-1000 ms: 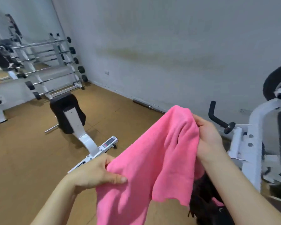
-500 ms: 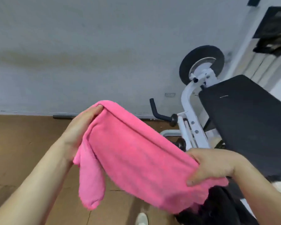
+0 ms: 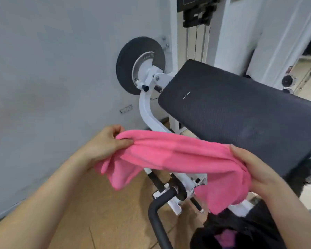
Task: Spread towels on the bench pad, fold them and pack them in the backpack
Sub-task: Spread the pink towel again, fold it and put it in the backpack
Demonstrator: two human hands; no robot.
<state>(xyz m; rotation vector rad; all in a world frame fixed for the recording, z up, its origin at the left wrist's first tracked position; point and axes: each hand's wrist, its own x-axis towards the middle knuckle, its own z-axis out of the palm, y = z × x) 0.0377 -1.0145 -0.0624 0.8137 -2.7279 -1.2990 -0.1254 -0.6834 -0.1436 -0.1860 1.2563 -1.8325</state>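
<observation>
A pink towel point(image 3: 171, 155) hangs bunched between both hands, in the air just in front of the black bench pad point(image 3: 241, 112). My left hand point(image 3: 106, 142) pinches its left end, with a loose flap drooping below. My right hand point(image 3: 255, 169) grips its right end, near the pad's lower edge. The pad is tilted and bare. At the bottom right is a black backpack point(image 3: 244, 229), open, with something pink point(image 3: 224, 238) showing inside.
The pad sits on a white machine frame point(image 3: 147, 112) with a black weight plate point(image 3: 129, 65) against the grey wall. A black handle bar point(image 3: 158, 221) juts out low in front. Brown floor lies at the lower left. A white column stands behind.
The view has swung right, from the open gym floor to the bench pad. Both hands have carried the towel toward the pad and drawn it out sideways between them.
</observation>
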